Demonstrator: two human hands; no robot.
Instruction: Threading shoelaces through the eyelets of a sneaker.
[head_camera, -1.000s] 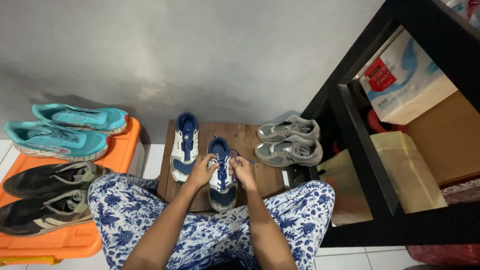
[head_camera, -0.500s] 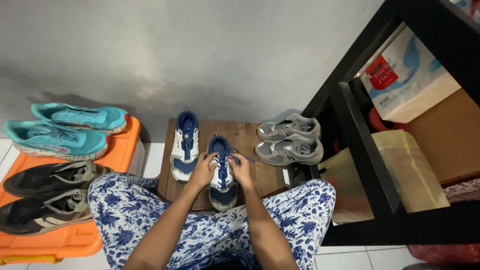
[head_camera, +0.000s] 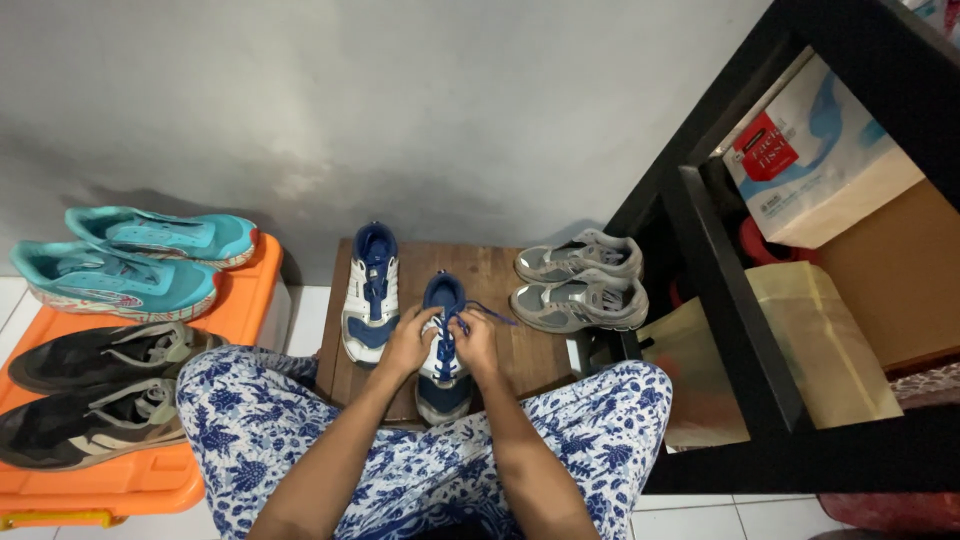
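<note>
Two hands work one shoe: the left hand (head_camera: 408, 340) and right hand (head_camera: 476, 338) have their fingers pinched narrow on the blue laces (head_camera: 452, 318) of the near blue-and-white sneaker (head_camera: 442, 382), which lies on the wooden tabletop (head_camera: 528, 352). Since a second ago a lace loop has been drawn out to the right; the hands have barely moved. Its mate (head_camera: 371, 290) lies just beside it on the left. Two grey sneakers (head_camera: 580, 285) fill the right edge. Two teal shoes (head_camera: 130, 262) and two black shoes (head_camera: 95, 385) cover the orange bin lid (head_camera: 130, 478). A black shelf (head_camera: 740, 330) hems in the right.
</note>
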